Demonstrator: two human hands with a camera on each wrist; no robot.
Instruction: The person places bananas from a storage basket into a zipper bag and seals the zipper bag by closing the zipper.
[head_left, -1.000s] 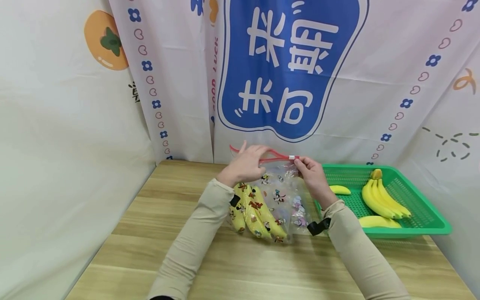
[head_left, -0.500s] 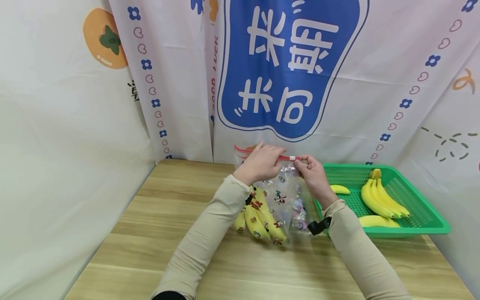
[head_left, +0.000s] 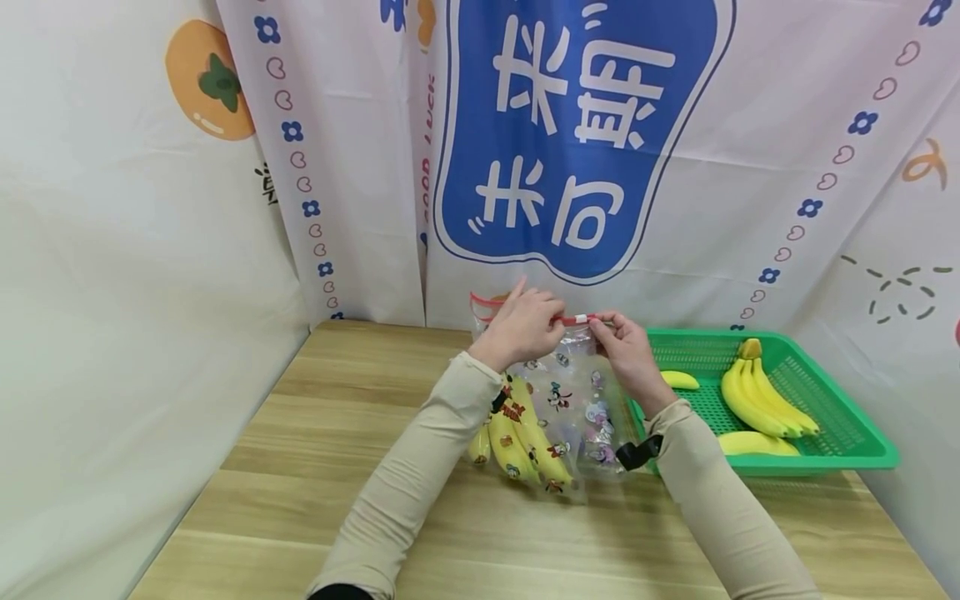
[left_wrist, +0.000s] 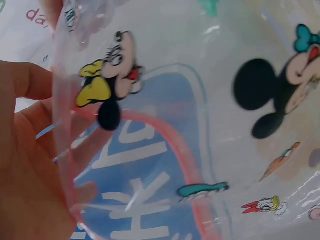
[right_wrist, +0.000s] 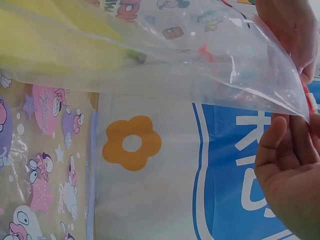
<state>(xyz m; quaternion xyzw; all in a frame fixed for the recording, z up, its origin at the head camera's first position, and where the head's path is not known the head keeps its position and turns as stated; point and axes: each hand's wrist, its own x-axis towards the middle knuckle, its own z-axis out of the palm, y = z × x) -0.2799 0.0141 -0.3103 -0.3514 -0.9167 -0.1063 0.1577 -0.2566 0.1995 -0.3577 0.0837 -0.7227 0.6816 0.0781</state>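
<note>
A clear zip bag (head_left: 558, 396) printed with cartoon figures hangs upright over the table, a bunch of bananas (head_left: 517, 446) inside it. Along its top runs a red zip strip with a white slider (head_left: 581, 318). My right hand (head_left: 626, 354) pinches the strip's right end between thumb and fingers, just beside the slider. Left of the slider, my left hand (head_left: 525, 327) grips the strip with curled fingers, index finger pointing up. The strip's left part gapes, and in the left wrist view its red edge (left_wrist: 172, 137) bows away from the left hand.
A green basket (head_left: 847, 462) at the right holds a bunch of bananas (head_left: 765, 400) and single bananas (head_left: 757, 443). Behind the bag lies a clear bag with pink and purple prints (right_wrist: 42, 150). A printed curtain (head_left: 360, 208) stands at the table's back edge.
My left hand has moved right along the zip strip towards the slider, then stayed close beside it. The gap in the strip near the slider has narrowed. My right hand keeps its place.
</note>
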